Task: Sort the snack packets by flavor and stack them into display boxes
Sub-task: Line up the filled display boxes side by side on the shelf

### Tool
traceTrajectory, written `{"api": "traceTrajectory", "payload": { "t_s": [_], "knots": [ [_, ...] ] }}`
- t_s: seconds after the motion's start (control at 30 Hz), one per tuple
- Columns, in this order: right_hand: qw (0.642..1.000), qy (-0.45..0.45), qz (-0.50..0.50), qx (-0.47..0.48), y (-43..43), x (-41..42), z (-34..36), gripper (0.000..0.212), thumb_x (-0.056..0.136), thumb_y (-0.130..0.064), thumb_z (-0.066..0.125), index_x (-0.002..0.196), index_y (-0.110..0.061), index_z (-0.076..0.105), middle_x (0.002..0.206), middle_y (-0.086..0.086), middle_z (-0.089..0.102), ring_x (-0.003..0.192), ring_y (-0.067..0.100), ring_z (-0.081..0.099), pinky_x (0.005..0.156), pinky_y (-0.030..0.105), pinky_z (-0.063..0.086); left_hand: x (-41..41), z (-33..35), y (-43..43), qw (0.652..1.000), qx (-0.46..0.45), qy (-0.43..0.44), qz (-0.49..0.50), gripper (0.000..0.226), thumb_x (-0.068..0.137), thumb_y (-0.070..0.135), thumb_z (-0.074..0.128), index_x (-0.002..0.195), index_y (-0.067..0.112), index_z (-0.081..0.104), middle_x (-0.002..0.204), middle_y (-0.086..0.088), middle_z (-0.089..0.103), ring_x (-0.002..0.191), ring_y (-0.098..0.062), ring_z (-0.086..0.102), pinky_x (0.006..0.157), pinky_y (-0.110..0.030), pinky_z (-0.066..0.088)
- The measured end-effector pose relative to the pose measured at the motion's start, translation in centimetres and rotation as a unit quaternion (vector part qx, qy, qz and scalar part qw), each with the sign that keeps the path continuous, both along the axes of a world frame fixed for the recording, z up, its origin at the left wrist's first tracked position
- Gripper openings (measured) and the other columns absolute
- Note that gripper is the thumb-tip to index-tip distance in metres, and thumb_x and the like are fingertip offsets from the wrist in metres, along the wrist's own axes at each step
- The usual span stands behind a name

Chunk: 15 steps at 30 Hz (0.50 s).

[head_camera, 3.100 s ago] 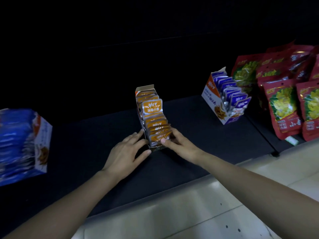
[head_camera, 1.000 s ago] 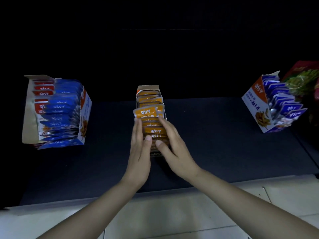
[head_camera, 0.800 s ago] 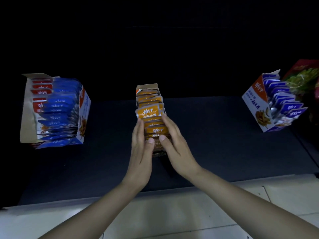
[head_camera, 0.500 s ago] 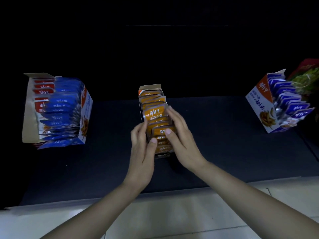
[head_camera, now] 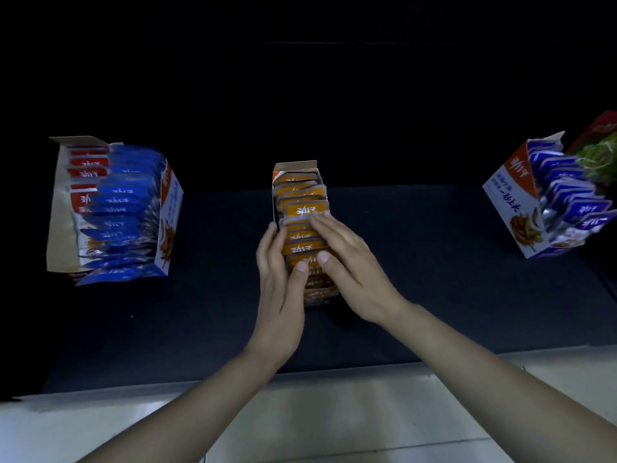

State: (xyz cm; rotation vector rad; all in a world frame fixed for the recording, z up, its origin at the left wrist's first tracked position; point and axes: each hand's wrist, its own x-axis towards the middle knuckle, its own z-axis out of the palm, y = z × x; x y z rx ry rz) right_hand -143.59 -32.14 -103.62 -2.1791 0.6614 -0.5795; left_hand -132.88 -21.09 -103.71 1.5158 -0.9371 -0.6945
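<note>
**On a flat black mat (head_camera: 434, 279), small orange snack packets (head_camera: 302, 208) are pushed into line**

The flat black mat is spread out in a very dark room, and pale tiles (head_camera: 334, 412) are seen along its near edge. A narrow cardboard display box (head_camera: 293, 167) is stood in the middle of the mat. The small orange snack packets are lined up in it, one behind the other.

The box is touched from both sides. The left hand (head_camera: 278, 282) is laid along its left wall, with the fingers almost straight and the thumb set on the front packets. The right hand (head_camera: 350, 265) is laid over the row, with the fingers flat on the packet tops and the thumb tip on a front packet. Nothing is pinched or lifted. The hands are likely placed this way so that the row is squeezed neat and kept from tipping.

Well apart on the left, a wide cardboard box (head_camera: 56, 212) is filled with blue packets (head_camera: 130, 195) and a few red packets (head_camera: 86, 162) side by side, so two flavours seem to be shared there. Well apart on the right, a tilted white box (head_camera: 507, 195) is filled with purple packets (head_camera: 587, 207), just beside a red and green bag (head_camera: 601, 145).
</note>
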Motion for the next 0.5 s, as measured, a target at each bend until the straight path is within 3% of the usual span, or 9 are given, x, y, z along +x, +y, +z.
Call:
{"api": "traceTrajectory", "payload": {
  "t_s": [0.07, 0.13, 0.23, 0.33, 0.5],
  "knots": [
    [1.000, 0.013, -0.015, 0.010, -0.6, -0.1, 0.4, 0.062, 0.097, -0.052, 0.030, 0.150, -0.019, 0.034, 0.155, -0.006, 0.033, 0.146, 0.002, 0.017, 0.121, 0.042, 0.016, 0.1, -0.3, -0.1, 1.000, 0.009, -0.014, -0.003, 0.068, 0.090, 0.056, 0.034, 0.152, 0.032, 0.017, 0.157, 0.023, 0.006, 0.145, 0.002, 0.010, 0.117, -0.039, 0.025],
    [1.000, 0.008, 0.006, 0.029, -0.3, -0.3, 0.3, 0.064, 0.097, -0.055, 0.030, 0.150, -0.019, 0.033, 0.157, -0.005, 0.031, 0.147, 0.002, 0.016, 0.121, 0.042, 0.016, 0.2, -0.4, -0.2, 1.000, 0.015, 0.003, -0.003, 0.070, 0.090, 0.059, 0.035, 0.152, 0.035, 0.015, 0.158, 0.023, 0.006, 0.146, 0.002, 0.006, 0.120, -0.046, 0.018],
    [0.995, -0.018, 0.034, 0.091, 0.7, -0.1, 0.3, 0.063, 0.098, -0.050, 0.034, 0.153, -0.020, 0.025, 0.159, -0.005, 0.026, 0.147, 0.006, 0.018, 0.120, 0.045, 0.020, 0.4, -0.4, -0.3, 0.999, 0.011, 0.041, -0.014, 0.072, 0.088, 0.068, 0.038, 0.151, 0.042, 0.016, 0.158, 0.021, 0.014, 0.147, -0.005, 0.013, 0.118, -0.050, 0.022],
    [0.996, -0.035, -0.027, 0.080, -0.1, -0.1, 0.6, 0.067, 0.098, -0.054, 0.030, 0.155, -0.022, 0.018, 0.162, -0.006, 0.016, 0.148, 0.005, 0.010, 0.121, 0.048, 0.014, 0.7, -0.5, -0.3, 0.999, 0.016, 0.044, -0.010, 0.077, 0.084, 0.075, 0.036, 0.151, 0.043, 0.014, 0.158, 0.021, 0.014, 0.147, -0.004, 0.013, 0.118, -0.049, 0.021],
    [0.996, 0.026, 0.003, 0.090, 0.4, 0.9, 1.0, 0.070, 0.095, -0.056, 0.024, 0.155, -0.022, 0.017, 0.160, -0.009, 0.017, 0.147, -0.001, 0.007, 0.123, 0.036, 0.005, 0.5, -0.6, -0.9, 0.997, 0.039, 0.060, -0.006, 0.076, 0.085, 0.071, 0.034, 0.152, 0.042, 0.011, 0.159, 0.024, 0.008, 0.146, 0.002, 0.008, 0.120, -0.047, 0.015]
  ]
}}
